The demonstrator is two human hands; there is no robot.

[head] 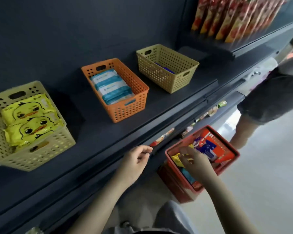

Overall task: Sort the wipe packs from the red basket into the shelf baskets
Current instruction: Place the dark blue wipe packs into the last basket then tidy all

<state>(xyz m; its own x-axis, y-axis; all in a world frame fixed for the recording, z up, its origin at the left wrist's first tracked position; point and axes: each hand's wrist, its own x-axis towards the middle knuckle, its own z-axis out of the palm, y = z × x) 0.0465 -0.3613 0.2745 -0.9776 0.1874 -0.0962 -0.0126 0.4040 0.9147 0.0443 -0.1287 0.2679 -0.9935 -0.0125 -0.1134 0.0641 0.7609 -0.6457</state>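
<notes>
perforated plastic with a dull sheen: cream basket [32, 149] at nine o'clock, orange basket [125, 112] near centre, tan basket [167, 81] at one o'clock. the yellow packs [29, 115] and blue-and-white packs [112, 86] are creased glossy film. the shelf [91, 149] is smooth, matt and dark. the red basket [181, 188], at four o'clock, is smooth plastic. the pouches [235, 17] at one o'clock shine.

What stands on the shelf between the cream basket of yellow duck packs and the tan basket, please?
The orange basket, holding blue-and-white wipe packs, stands between them, as the head view shows.
</notes>
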